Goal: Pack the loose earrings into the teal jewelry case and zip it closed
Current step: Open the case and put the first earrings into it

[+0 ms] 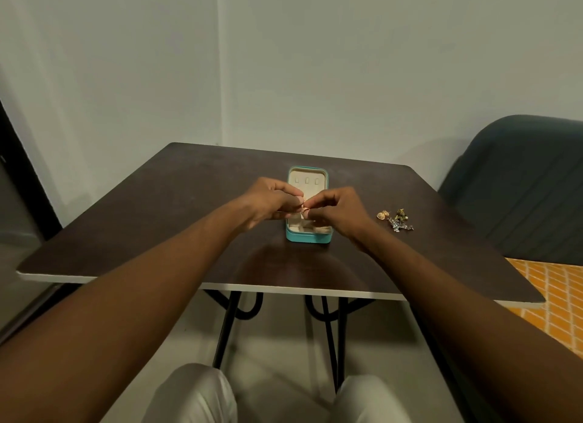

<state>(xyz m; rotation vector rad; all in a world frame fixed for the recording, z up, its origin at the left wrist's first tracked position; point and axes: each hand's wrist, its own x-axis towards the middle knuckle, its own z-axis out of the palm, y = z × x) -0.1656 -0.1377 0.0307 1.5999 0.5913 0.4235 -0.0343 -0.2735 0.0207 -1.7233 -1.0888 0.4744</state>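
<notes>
The teal jewelry case (308, 238) lies open in the middle of the dark table, its cream lining showing, with three small tabs in the far half. Over the case my left hand (268, 202) and my right hand (337, 210) meet, both pinching one small gold earring (304, 210) between their fingertips. The hands hide the case's middle part. To the right of the case lies a small cluster of loose earrings (395, 219): a gold shell-shaped one, a greenish one and a silvery blue one.
The dark table (164, 220) has a pale front edge and black metal legs. A dark padded chair (523, 182) stands at the right, with an orange patterned floor below it. A wall is close behind the table. My knees show under the front edge.
</notes>
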